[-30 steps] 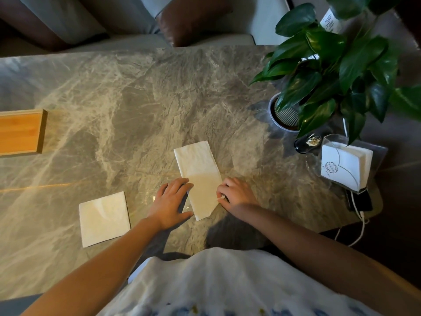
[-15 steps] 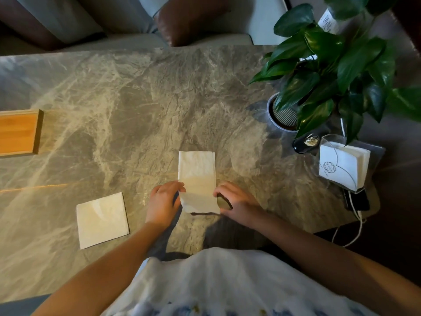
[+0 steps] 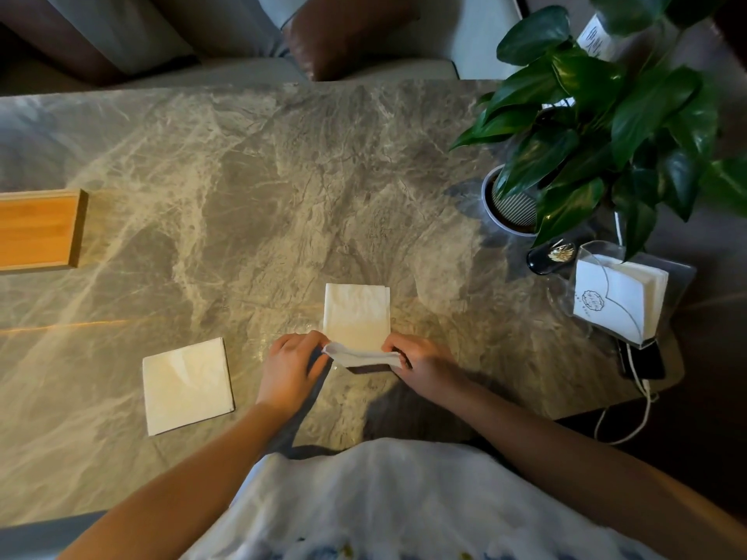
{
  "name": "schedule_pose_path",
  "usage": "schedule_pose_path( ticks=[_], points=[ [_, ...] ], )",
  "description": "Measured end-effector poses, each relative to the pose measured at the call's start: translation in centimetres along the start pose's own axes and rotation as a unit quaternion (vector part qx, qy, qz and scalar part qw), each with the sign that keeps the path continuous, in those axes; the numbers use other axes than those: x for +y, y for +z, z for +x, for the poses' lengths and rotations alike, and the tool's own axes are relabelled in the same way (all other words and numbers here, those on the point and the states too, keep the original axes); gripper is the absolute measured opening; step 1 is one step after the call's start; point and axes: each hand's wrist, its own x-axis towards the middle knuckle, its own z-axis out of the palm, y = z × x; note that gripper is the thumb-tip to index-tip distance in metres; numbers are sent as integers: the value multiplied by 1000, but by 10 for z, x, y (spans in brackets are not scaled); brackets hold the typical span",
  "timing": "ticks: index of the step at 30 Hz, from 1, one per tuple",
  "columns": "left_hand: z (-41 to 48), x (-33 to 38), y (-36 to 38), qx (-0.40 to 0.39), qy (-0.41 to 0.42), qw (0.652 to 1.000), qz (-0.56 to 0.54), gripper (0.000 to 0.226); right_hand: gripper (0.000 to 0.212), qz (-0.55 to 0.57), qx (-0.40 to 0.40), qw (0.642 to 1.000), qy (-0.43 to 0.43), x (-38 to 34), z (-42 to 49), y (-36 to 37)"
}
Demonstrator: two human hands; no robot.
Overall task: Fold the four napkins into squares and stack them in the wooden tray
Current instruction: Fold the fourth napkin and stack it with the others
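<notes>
A white napkin (image 3: 356, 313), folded into a long strip, lies on the marble table in front of me. Its near end is lifted and curls over towards the far end. My left hand (image 3: 292, 365) pinches the near left corner and my right hand (image 3: 420, 363) pinches the near right corner. A second napkin (image 3: 186, 385), folded into a square, lies flat to the left of my left hand. The wooden tray (image 3: 40, 230) sits at the table's left edge, partly cut off, with nothing visible in it.
A clear holder with white napkins (image 3: 620, 299) stands at the right, near a potted plant (image 3: 598, 127), a small black toothpick holder (image 3: 551, 256) and a phone on a white cable (image 3: 642, 363). Chairs stand beyond the far edge.
The napkin strip has been turned straight, and both hands have taken hold of its near end and lifted it off the table, folding it away from me.
</notes>
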Motion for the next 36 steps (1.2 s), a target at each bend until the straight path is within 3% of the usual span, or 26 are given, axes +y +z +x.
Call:
schedule_pose_path(
  ticks=[5,11,20,36],
  points=[
    [0,0,4,9,-21,999,23,14,29,20,-10,997,78,1,2,-1],
    [2,7,8,4,-69,997,-28,13,10,129,-22,976,174,3,10,0],
    [5,10,17,20,-146,984,-101,15,17,195,-2,945,263,7,18,8],
    [12,6,19,16,-155,984,-82,16,18,218,23,928,300,4,24,8]
  ],
)
